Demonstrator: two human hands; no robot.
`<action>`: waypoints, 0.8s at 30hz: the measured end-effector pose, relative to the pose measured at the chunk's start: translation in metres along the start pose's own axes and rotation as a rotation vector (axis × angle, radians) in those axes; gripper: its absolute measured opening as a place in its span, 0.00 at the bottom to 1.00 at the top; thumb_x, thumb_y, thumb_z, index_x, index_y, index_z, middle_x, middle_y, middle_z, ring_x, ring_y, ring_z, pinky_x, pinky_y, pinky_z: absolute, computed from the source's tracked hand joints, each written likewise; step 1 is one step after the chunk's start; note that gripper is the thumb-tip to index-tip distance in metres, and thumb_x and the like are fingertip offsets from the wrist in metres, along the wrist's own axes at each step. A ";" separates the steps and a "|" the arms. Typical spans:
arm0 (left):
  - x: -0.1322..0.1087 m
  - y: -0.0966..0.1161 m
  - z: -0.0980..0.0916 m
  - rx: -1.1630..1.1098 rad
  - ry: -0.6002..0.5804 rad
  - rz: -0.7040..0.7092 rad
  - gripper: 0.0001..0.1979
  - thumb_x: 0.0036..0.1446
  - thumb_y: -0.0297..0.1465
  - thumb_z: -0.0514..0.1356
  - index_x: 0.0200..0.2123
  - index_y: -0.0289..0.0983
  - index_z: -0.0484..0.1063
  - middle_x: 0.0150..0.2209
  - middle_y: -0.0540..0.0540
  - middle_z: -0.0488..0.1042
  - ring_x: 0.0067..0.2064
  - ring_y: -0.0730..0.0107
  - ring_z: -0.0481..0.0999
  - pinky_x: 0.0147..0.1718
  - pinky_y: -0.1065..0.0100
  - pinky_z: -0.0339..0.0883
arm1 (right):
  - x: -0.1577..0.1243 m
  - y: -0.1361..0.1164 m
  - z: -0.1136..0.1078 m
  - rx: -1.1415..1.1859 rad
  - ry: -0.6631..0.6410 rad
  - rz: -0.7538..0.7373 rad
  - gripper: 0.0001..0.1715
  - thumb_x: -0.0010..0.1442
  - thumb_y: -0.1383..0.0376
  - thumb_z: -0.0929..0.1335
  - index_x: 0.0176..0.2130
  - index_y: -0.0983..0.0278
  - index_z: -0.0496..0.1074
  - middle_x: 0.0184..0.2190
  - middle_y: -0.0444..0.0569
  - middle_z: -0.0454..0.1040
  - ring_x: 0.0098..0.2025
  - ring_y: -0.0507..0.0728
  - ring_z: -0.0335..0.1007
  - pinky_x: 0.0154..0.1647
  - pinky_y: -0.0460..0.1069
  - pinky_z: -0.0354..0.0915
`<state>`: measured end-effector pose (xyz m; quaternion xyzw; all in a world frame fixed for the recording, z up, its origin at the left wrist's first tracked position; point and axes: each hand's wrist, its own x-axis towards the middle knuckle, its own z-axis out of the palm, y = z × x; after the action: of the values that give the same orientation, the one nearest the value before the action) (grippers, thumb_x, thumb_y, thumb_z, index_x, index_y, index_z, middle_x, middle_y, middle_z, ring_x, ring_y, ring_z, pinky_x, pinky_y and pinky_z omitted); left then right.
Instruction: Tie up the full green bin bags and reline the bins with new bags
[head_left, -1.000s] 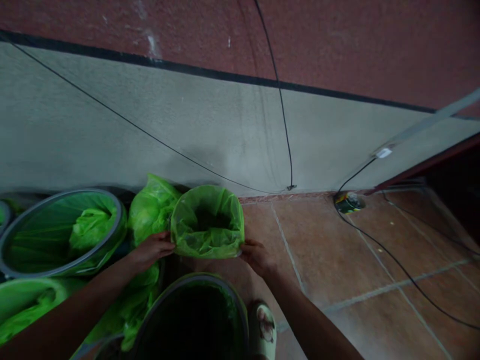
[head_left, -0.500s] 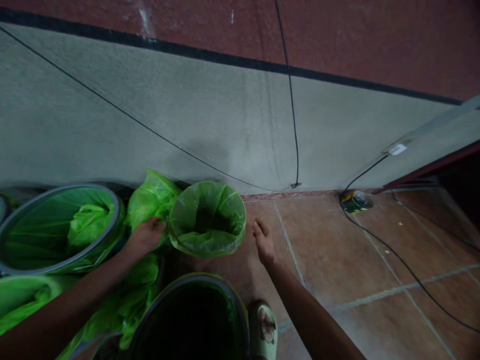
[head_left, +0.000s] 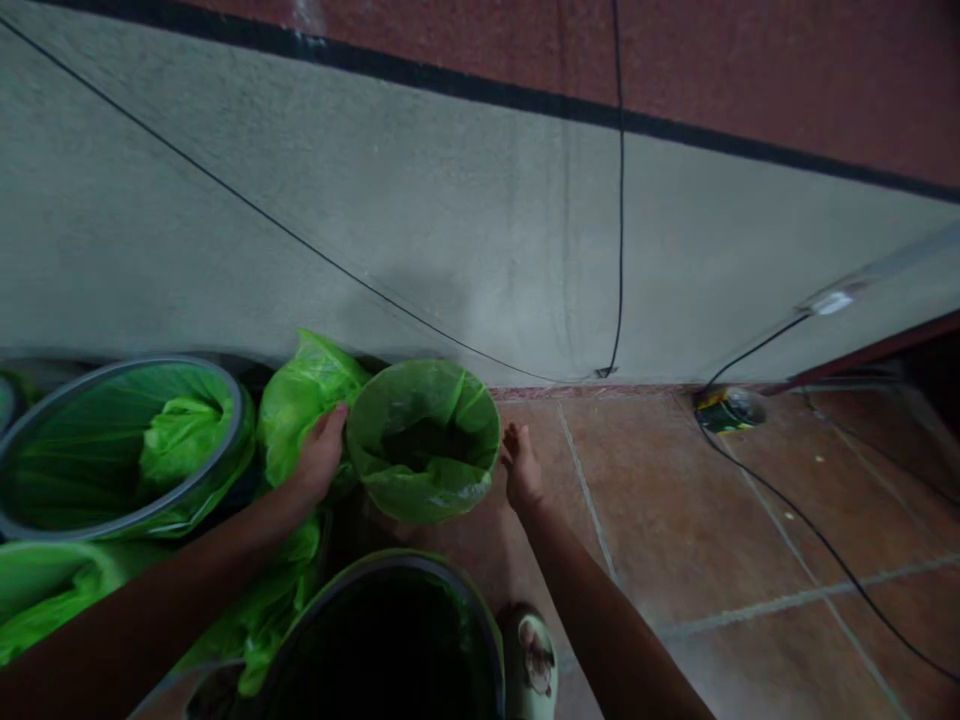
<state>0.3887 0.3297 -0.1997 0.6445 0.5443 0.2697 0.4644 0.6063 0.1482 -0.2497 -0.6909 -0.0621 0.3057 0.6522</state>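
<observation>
A small round bin [head_left: 424, 440] lined with a translucent green bag stands on the tiled floor against the wall. My left hand [head_left: 322, 455] lies flat against its left side, fingers stretched and together, with a crumpled green bag [head_left: 300, 400] just behind it. My right hand [head_left: 521, 465] is at the bin's right rim, fingers extended upward and touching or nearly touching the liner. Neither hand grips anything that I can see.
A large grey-rimmed bin [head_left: 120, 450] with a green liner stands at left, another green-lined one [head_left: 45, 590] at bottom left. A dark bin [head_left: 382, 640] and my slipper [head_left: 532, 660] are below. Black cables [head_left: 787, 500] and a tape roll [head_left: 727, 410] lie on the floor at right.
Both hands let go of the liner's front rim and moved to the bin's sides. The view has shifted slightly.
</observation>
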 end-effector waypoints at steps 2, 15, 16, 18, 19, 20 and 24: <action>-0.014 0.010 -0.010 0.235 -0.041 0.297 0.26 0.59 0.46 0.52 0.54 0.36 0.69 0.55 0.39 0.72 0.59 0.53 0.69 0.59 0.50 0.61 | -0.013 -0.025 -0.011 -0.122 0.004 -0.173 0.37 0.58 0.43 0.64 0.57 0.64 0.68 0.60 0.56 0.68 0.62 0.61 0.63 0.60 0.56 0.60; -0.038 0.016 0.017 1.205 -0.948 0.781 0.14 0.55 0.21 0.53 0.35 0.34 0.79 0.36 0.38 0.81 0.41 0.54 0.80 0.39 0.59 0.71 | -0.043 -0.058 0.022 -1.832 -1.063 -0.697 0.09 0.54 0.71 0.69 0.37 0.69 0.77 0.38 0.60 0.79 0.43 0.64 0.75 0.56 0.59 0.59; -0.037 0.017 0.014 1.190 -0.941 0.793 0.13 0.54 0.22 0.54 0.36 0.35 0.79 0.36 0.38 0.80 0.42 0.54 0.80 0.42 0.57 0.71 | -0.042 -0.065 0.022 -1.819 -1.097 -0.675 0.12 0.52 0.69 0.72 0.39 0.69 0.77 0.39 0.60 0.79 0.44 0.65 0.75 0.55 0.59 0.60; -0.039 0.023 0.008 1.144 -0.925 0.814 0.13 0.53 0.25 0.58 0.40 0.36 0.78 0.39 0.39 0.80 0.44 0.53 0.79 0.48 0.52 0.68 | -0.041 -0.085 0.023 -1.674 -1.173 -0.630 0.22 0.51 0.62 0.75 0.45 0.67 0.76 0.44 0.58 0.78 0.46 0.65 0.74 0.52 0.55 0.63; -0.040 0.027 0.004 1.110 -0.918 0.820 0.13 0.53 0.27 0.60 0.42 0.37 0.78 0.40 0.39 0.80 0.46 0.52 0.78 0.50 0.50 0.66 | -0.040 -0.095 0.026 -1.563 -1.189 -0.604 0.24 0.54 0.58 0.73 0.48 0.66 0.75 0.45 0.56 0.78 0.47 0.63 0.73 0.50 0.52 0.64; -0.040 0.030 0.000 1.066 -0.908 0.822 0.14 0.52 0.30 0.61 0.44 0.38 0.77 0.41 0.40 0.79 0.47 0.52 0.77 0.52 0.48 0.64 | -0.038 -0.104 0.031 -1.453 -1.178 -0.578 0.22 0.59 0.57 0.70 0.51 0.65 0.74 0.47 0.55 0.77 0.47 0.61 0.73 0.47 0.50 0.65; -0.034 0.036 -0.013 0.825 -0.784 0.786 0.19 0.57 0.38 0.59 0.51 0.41 0.73 0.50 0.42 0.76 0.53 0.55 0.73 0.56 0.51 0.62 | -0.024 -0.106 0.073 -1.367 -1.139 -0.395 0.18 0.66 0.64 0.61 0.47 0.67 0.76 0.45 0.55 0.78 0.47 0.59 0.74 0.46 0.50 0.66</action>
<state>0.3852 0.3024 -0.1565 0.9677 0.1204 -0.0642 0.2118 0.5836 0.2149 -0.1389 -0.6483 -0.6597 0.3799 0.0121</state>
